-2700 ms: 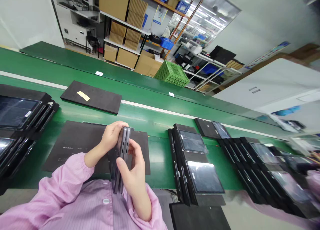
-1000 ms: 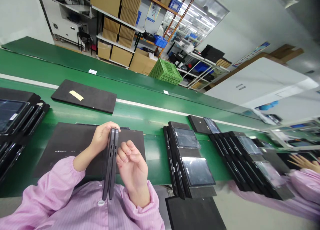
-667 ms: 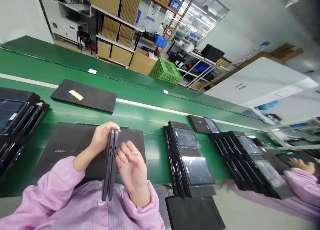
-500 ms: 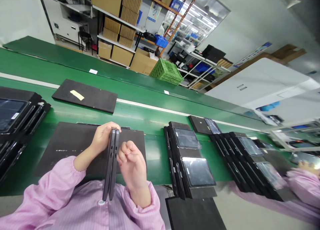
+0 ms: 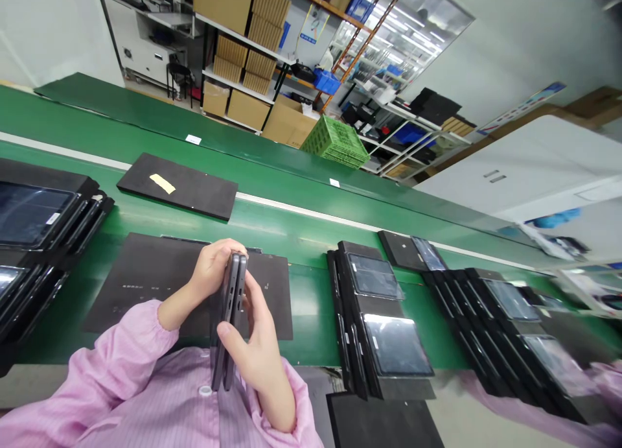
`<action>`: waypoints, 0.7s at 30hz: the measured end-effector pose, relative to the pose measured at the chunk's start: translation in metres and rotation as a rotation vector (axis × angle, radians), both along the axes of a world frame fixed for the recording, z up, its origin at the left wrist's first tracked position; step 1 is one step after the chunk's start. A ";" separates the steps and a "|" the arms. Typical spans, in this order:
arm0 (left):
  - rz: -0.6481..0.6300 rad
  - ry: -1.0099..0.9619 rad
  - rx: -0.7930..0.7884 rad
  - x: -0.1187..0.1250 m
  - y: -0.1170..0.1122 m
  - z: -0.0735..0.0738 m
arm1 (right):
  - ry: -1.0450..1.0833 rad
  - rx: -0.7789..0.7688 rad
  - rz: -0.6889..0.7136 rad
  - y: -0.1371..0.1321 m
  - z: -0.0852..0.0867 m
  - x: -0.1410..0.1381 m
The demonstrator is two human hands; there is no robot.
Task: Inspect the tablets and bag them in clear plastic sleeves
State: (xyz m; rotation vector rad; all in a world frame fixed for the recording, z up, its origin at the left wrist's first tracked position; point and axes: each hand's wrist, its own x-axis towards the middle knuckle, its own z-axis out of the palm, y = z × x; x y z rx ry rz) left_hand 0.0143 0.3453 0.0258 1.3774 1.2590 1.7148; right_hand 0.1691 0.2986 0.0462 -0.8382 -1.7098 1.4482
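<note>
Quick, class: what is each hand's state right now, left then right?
Left hand: closed on the top of two tablets held on edge.
Right hand: closed on the same tablets, thumb across their edge.

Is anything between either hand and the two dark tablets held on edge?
Nothing visible. The left hand grips the top of the paired tablets, and the right hand clasps their right side directly, thumb on the near edge.

Two tablets stand on edge between the left hand and right hand, over a mat on the belt; a board lies behind the mat, a left stack and a right stack beside it
</note>
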 end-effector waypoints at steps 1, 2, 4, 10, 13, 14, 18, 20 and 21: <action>0.001 0.002 0.008 0.000 0.000 0.000 | 0.006 0.005 -0.001 0.000 -0.001 0.000; 0.004 0.003 0.015 0.000 0.001 -0.001 | 0.012 0.011 -0.002 -0.001 -0.001 -0.001; 0.011 0.006 0.020 0.000 0.001 -0.002 | 0.018 0.024 -0.008 0.000 -0.003 -0.001; 0.040 0.008 0.015 0.000 0.004 -0.002 | -0.020 0.017 -0.002 0.005 -0.005 0.000; 0.055 0.033 0.037 -0.001 0.005 -0.004 | -0.023 0.030 -0.001 0.008 -0.005 -0.001; 0.089 0.049 0.053 -0.001 0.005 -0.008 | -0.025 0.030 0.001 0.009 -0.005 -0.002; 0.483 -0.021 -0.015 0.001 0.003 -0.043 | -0.037 0.010 0.038 0.012 -0.004 -0.004; 0.584 -0.238 -0.236 0.003 0.001 -0.067 | -0.043 0.004 0.051 0.012 -0.005 -0.004; 0.557 -0.340 -0.337 0.005 0.000 -0.078 | -0.045 0.009 0.055 0.012 -0.005 -0.004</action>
